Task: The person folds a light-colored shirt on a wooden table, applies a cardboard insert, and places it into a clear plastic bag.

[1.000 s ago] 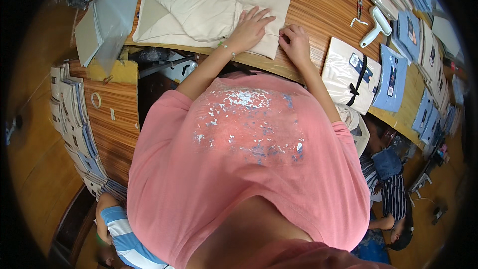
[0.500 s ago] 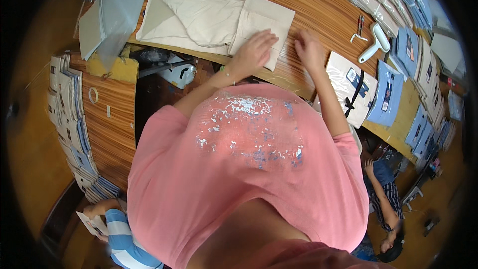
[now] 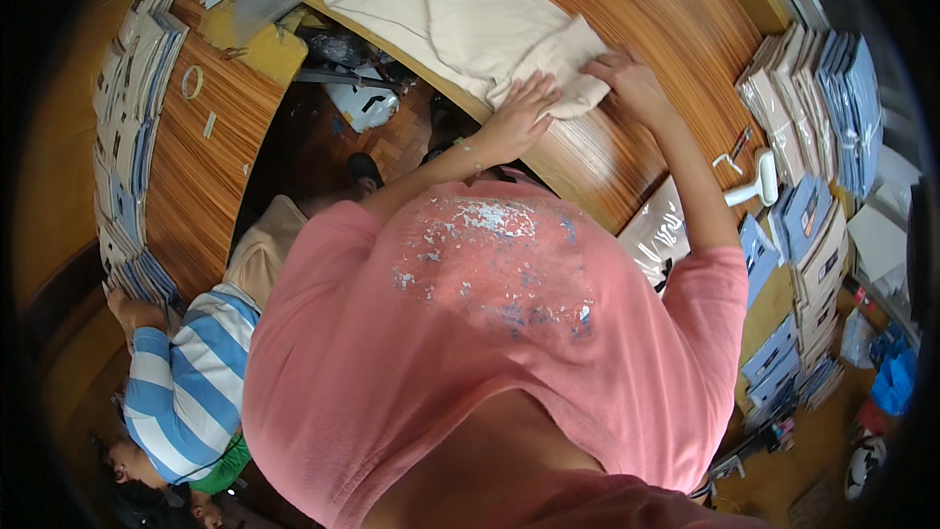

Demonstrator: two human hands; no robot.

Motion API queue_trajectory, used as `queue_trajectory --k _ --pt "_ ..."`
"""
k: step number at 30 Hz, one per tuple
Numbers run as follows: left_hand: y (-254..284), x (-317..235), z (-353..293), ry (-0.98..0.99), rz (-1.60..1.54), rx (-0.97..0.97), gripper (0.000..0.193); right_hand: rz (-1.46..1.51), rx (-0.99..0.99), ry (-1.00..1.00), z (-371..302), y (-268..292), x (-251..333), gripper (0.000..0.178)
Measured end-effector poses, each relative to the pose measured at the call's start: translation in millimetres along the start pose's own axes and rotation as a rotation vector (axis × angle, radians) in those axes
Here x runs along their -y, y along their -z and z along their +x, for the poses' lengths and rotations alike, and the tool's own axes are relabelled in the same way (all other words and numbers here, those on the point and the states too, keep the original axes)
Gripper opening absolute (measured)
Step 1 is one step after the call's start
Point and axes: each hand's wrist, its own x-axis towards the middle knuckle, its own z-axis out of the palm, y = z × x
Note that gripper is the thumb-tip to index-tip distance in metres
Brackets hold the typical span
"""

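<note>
A cream cloth garment (image 3: 470,15) lies folded lengthwise along the near edge of the wood-grain table (image 3: 646,0). Its right end is doubled over into a short, rumpled flap. My left hand (image 3: 524,116) rests on the near side of that flap, fingers stretched out and slightly spread. At the flap's far right corner, my right hand (image 3: 630,86) has its fingers curled over the edge of the cloth, pinching it. The fingertips are partly hidden there.
A white lint roller (image 3: 759,181) and a small red-handled tool (image 3: 739,145) lie to the right, near stacks of bagged cream and blue garments (image 3: 818,103). More garments (image 3: 137,127) line the left table. A person in a striped shirt (image 3: 186,382) sits at lower left.
My right hand has gone from beside the garment to gripping its right end, which is now rumpled and folded inward. The whole view has turned, shifting the tables and stacks.
</note>
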Motion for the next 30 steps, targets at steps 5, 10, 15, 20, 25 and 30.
queue_trajectory --k 5,10,15,20,25,30 --pt "59.5 -2.4 -24.0 0.496 -1.326 0.332 0.049 0.533 0.398 -0.146 4.7 80.3 43.2 0.032" --pt "106.8 18.8 10.7 0.595 -1.678 0.063 0.055 0.834 -0.009 -0.130 43.9 69.4 0.3 0.037" --pt "128.9 85.4 65.1 0.566 -1.095 -0.071 0.056 0.494 -0.299 -0.688 61.6 8.7 -43.8 0.042" --pt "124.9 117.3 81.9 0.506 -0.518 -0.181 0.038 1.080 -0.426 -0.856 57.4 -19.9 -41.1 0.034" --pt "125.1 120.0 92.5 0.437 -0.817 -0.214 0.030 1.393 -0.452 -0.878 48.5 -21.3 -47.8 0.026" --pt "113.7 141.9 92.2 0.289 -0.452 -0.227 0.025 1.550 -0.299 -1.080 67.1 9.8 -28.0 0.024"
